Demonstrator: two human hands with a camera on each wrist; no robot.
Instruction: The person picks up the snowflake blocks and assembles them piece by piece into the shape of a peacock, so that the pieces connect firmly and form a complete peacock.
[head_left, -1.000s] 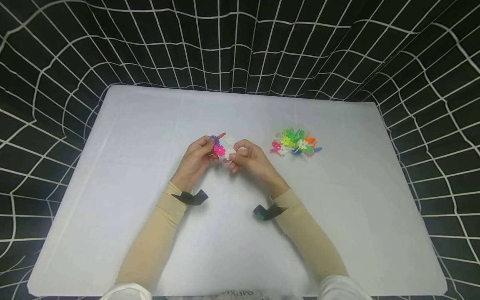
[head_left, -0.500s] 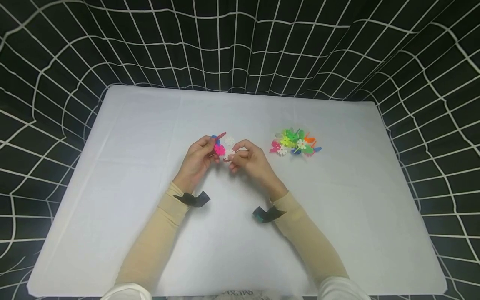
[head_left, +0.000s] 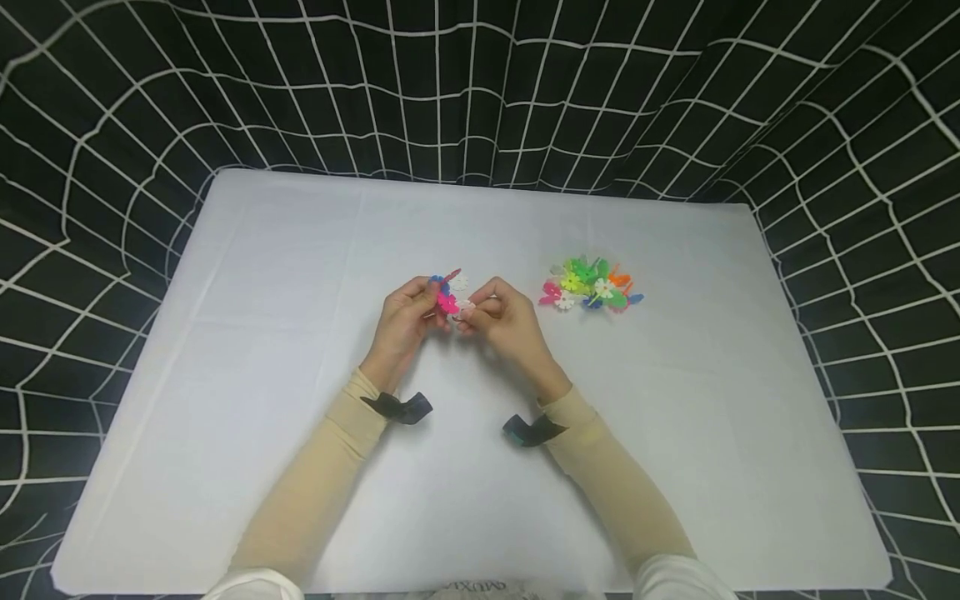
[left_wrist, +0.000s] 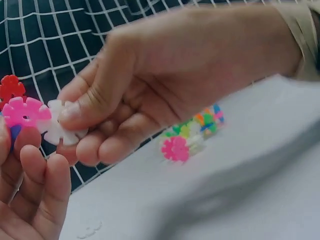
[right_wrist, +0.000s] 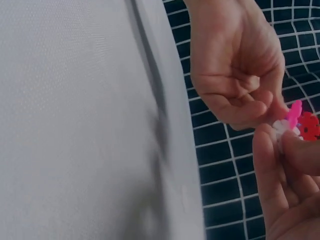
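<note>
In the head view my left hand [head_left: 403,323] holds a small cluster of plastic snowflake discs above the table. The cluster has a pink disc [left_wrist: 27,111], a red disc [left_wrist: 11,89] and a blue disc [left_wrist: 16,134]. Between thumb and fingers my right hand [head_left: 513,325] pinches a white snowflake disc [left_wrist: 52,135], which meets the pink one at its edge. Whether their slots are locked together I cannot tell. Fingers hide part of the blue disc. Another white disc [head_left: 461,283] lies on the table just beyond the hands.
A loose pile of snowflake discs [head_left: 588,273] in green, yellow, orange, pink, white and blue lies right of my hands. The white table [head_left: 262,417] is bordered by dark cloth with a white grid [head_left: 465,100]. Dark straps hang at both wrists.
My left hand has shifted slightly to the right with the cluster, closer to the right hand. The white disc in my right hand has turned and now looks flatter. The pile is unchanged.
</note>
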